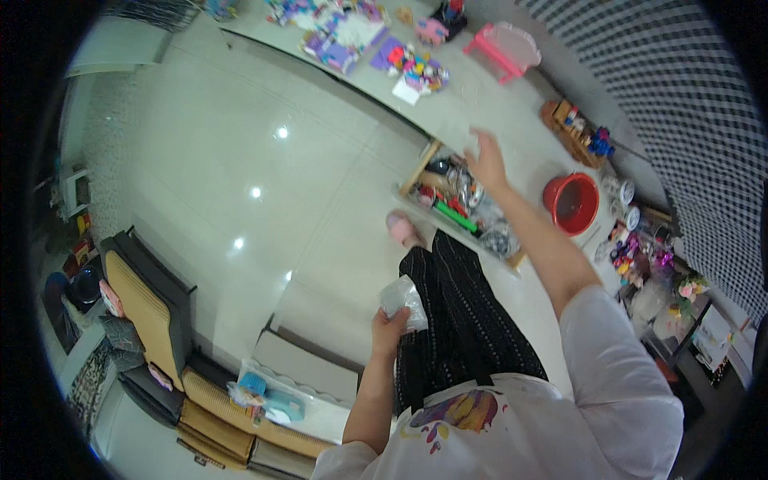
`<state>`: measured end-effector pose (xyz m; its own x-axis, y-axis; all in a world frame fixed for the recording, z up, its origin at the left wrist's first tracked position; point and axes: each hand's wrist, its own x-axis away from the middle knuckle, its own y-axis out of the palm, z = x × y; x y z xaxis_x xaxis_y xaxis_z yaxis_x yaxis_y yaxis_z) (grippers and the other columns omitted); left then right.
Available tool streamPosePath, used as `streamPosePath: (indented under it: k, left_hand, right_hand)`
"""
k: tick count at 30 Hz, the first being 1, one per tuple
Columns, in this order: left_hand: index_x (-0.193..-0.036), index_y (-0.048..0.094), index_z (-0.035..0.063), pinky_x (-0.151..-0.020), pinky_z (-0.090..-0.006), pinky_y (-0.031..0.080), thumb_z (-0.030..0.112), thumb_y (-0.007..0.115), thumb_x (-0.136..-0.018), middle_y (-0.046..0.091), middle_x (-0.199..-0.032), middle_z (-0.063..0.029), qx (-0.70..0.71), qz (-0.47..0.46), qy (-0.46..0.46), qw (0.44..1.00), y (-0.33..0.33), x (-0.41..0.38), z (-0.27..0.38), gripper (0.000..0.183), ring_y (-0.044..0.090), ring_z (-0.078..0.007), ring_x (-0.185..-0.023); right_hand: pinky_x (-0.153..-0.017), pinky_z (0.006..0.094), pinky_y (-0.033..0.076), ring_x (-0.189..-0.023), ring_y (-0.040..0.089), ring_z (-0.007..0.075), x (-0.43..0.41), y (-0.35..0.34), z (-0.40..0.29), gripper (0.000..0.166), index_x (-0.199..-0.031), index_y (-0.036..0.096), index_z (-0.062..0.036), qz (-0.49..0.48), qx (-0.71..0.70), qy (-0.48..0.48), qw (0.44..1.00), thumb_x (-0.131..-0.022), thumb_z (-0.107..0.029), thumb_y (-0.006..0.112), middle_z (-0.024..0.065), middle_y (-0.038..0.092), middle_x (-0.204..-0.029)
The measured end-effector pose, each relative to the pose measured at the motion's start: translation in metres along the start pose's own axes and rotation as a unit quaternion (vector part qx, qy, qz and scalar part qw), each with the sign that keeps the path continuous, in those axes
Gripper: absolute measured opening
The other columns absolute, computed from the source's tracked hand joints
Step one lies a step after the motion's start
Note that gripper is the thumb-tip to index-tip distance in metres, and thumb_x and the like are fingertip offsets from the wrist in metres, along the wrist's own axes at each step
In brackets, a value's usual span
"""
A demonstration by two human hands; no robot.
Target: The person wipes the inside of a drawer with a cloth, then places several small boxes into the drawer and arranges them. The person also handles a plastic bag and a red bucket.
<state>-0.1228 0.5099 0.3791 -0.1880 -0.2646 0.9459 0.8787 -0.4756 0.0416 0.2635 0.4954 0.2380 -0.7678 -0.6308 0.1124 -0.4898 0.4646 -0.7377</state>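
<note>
My left hand [389,331] holds a clear plastic bag or packet [403,302] beside my black patterned trousers. My right hand [487,159], slightly blurred, is stretched out above the far corner of an open drawer [418,169], at the edge of a pale countertop [480,108]. Its fingers are apart and nothing shows in them. Inside the drawer lie a long green object [455,217], red-handled items, and several clear plastic packages [497,240]. My forearm hides part of the drawer.
A red plastic bucket [571,204] stands right of my forearm. Farther along the counter are colourful small pieces on purple sheets [336,53], a pink rack [503,51] and a brown tray [573,133] with figurines. A sofa [147,300] and a low table [306,366] stand at lower left.
</note>
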Motion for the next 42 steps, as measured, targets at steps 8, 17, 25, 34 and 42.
streamPosePath:
  k: [8,17,25,34,42]
  left_hand:
    - [-0.116,0.057,0.0012,-0.065,-0.0317,0.057,0.011,0.067,-0.086,0.065,-0.099,-0.0077,-0.001,0.018,-0.086,0.996,-0.024,-0.046,-0.040,0.033,0.065,-0.0181,-0.082]
    - [-0.114,0.058,0.0013,-0.073,-0.0333,0.054,0.014,0.068,-0.086,0.065,-0.100,-0.0069,-0.008,0.016,-0.095,0.995,-0.015,-0.065,-0.047,0.033,0.063,-0.0168,-0.086]
    - [-0.114,0.059,0.0024,-0.077,-0.0280,0.049,0.013,0.068,-0.087,0.066,-0.101,-0.0043,-0.029,0.021,-0.097,0.995,-0.022,-0.068,-0.057,0.030,0.061,-0.0132,-0.088]
    - [-0.115,0.059,0.0043,-0.068,-0.0305,0.053,0.016,0.069,-0.086,0.065,-0.099,-0.0035,-0.025,0.013,-0.077,0.997,-0.030,-0.074,-0.080,0.033,0.063,-0.0144,-0.084]
    - [-0.114,0.059,0.0056,-0.068,-0.0312,0.055,0.017,0.069,-0.086,0.065,-0.099,-0.0041,-0.030,0.023,-0.109,0.993,-0.022,-0.076,-0.083,0.032,0.064,-0.0160,-0.084]
  right_hand:
    - [-0.092,0.0446,0.048,-0.111,0.051,0.0362,-0.101,0.047,0.069,0.035,-0.114,0.054,-0.0140,0.025,0.221,-0.026,0.975,-0.080,-0.012,0.064,0.0156,0.048,-0.123]
    - [-0.079,0.0444,0.051,-0.089,0.060,0.0355,-0.084,0.047,0.089,0.017,-0.103,0.057,-0.0123,0.025,0.136,0.044,0.989,-0.088,-0.019,0.060,0.0158,0.054,-0.102]
    - [-0.068,0.0421,0.052,-0.076,0.063,0.0321,-0.088,0.051,0.111,0.021,-0.093,0.059,-0.0077,0.079,0.127,-0.009,0.989,-0.084,-0.024,0.067,0.0142,0.062,-0.085]
    - [-0.061,0.0343,0.050,-0.063,0.060,0.0247,-0.009,0.070,0.051,0.022,-0.082,0.057,-0.0036,0.000,-0.058,0.033,0.998,-0.084,-0.022,0.069,0.0118,0.060,-0.074]
    - [-0.075,0.0412,0.051,-0.086,0.065,0.0285,0.107,0.151,0.081,0.014,-0.094,0.058,-0.0040,-0.169,-0.066,0.107,0.977,-0.084,-0.013,0.063,0.0152,0.064,-0.094]
